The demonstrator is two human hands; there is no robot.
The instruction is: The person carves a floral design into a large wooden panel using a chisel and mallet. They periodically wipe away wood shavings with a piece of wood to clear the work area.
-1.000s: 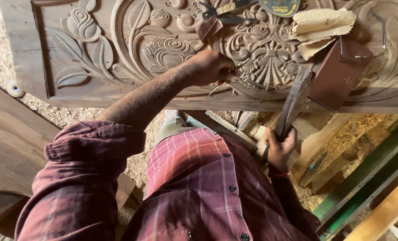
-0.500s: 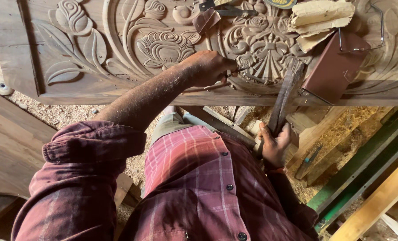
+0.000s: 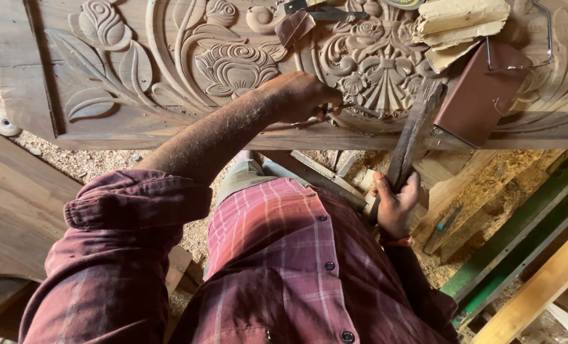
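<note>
Far left, a small pale disc (image 3: 5,122) on sawdust beside the carved wooden panel (image 3: 169,70) — flowers and leaves in relief, a fan-shaped rosette further right. On the panel's upper edge, a scrap of brown sandpaper (image 3: 295,27), folded pale paper (image 3: 462,22), then a brown case (image 3: 478,95) with wire spectacles (image 3: 519,44) on top. Left hand (image 3: 300,95) closed around a thin chisel (image 3: 351,108), its metal tip showing just beyond the knuckles, long axis roughly level, pointing right into the rosette's lower edge. Right hand (image 3: 395,204) wrapped tight on a wooden mallet (image 3: 411,137), long axis steep, head up-right, resting across the panel's lower rim. Compared with a second ago: mallet head closer to the chisel, panel sitting lower in view. Far right, green and yellow rails (image 3: 519,255).
</note>
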